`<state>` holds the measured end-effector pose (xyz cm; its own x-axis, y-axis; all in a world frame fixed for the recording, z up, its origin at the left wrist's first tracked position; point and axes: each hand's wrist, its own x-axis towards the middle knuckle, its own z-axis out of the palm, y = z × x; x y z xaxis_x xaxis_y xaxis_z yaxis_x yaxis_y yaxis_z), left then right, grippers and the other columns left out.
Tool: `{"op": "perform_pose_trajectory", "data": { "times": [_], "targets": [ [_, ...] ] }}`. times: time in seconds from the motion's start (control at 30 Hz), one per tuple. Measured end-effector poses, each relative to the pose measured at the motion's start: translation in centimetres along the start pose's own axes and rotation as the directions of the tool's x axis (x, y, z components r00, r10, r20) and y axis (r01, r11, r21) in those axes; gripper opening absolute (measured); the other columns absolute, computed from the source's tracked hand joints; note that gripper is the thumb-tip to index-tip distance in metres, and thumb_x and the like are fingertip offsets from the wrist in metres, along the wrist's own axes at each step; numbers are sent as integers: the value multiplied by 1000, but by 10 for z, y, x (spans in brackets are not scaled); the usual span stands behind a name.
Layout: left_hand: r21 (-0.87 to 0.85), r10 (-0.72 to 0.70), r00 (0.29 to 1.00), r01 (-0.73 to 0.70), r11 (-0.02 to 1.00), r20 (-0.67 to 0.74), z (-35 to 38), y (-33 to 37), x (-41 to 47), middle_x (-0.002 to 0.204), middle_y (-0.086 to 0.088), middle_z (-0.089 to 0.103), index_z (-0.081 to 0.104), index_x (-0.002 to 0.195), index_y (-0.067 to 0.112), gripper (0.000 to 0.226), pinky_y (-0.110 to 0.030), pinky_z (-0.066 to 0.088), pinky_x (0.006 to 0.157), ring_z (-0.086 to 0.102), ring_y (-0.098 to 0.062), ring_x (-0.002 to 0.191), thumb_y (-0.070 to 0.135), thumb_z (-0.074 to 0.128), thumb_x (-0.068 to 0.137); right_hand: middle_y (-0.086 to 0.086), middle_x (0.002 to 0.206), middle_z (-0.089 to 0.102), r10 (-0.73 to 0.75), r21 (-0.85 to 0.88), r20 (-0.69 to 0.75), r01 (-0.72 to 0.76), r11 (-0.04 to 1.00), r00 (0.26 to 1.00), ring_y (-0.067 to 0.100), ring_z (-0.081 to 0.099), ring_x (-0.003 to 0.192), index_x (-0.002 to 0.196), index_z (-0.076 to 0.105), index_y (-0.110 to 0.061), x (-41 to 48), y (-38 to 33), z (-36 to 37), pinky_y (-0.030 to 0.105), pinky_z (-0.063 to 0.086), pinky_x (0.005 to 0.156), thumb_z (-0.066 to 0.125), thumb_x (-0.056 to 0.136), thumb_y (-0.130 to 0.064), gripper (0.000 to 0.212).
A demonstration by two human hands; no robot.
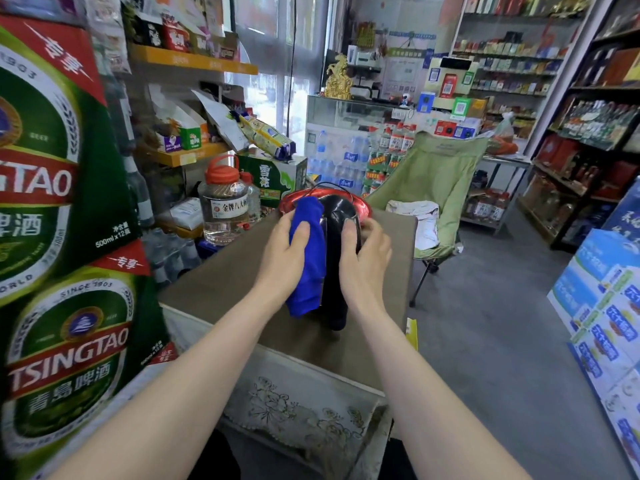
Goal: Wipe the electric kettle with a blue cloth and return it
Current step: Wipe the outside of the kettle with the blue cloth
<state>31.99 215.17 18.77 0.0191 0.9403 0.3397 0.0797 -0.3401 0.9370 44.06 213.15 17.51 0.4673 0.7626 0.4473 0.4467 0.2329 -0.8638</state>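
A black and red electric kettle (337,216) lies tilted on the brown table (221,285), its black handle pointing toward me and its red body at the far end. My left hand (287,252) presses a blue cloth (306,258) against the kettle's left side. My right hand (363,258) grips the kettle's right side and holds it steady. Part of the kettle is hidden under the cloth and my hands.
A clear jug with an orange lid (225,202) stands at the table's left back. Stacked green beer cartons (59,216) rise on my left. A green folding chair (433,188) stands beyond the table. Blue boxes (602,306) sit on the floor at right.
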Motion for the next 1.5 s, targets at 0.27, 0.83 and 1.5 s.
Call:
{"op": "perform_pose_trajectory", "data": {
  "times": [0.27,0.83,1.5],
  "targets": [
    [-398,18,991,37,917,134,27,37,8,141,7,53,59,121,37,31,-38,38,112,52,-9,128,47,44,95,-2,104,76,7,282,106,-37,959,994,16,71,97,106,68,-28,25,-40,-31,45,59,89,68,95,-37,14],
    [16,-78,989,81,997,-129,19,13,-2,97,2,66,59,110,23,44,-38,47,86,63,-11,80,52,28,100,3,100,68,39,8,-10,-39,999,999,24,63,95,96,61,-17,20,16,-72,41,51,87,66,91,-31,15],
    [-135,-32,981,6,991,-192,-16,42,17,61,4,58,57,75,19,49,-32,44,62,51,-13,52,50,30,101,21,126,65,-770,-426,334,815,392,544,37,46,115,119,71,-2,36,-24,-26,52,51,93,55,80,-9,43]
  ]
}}
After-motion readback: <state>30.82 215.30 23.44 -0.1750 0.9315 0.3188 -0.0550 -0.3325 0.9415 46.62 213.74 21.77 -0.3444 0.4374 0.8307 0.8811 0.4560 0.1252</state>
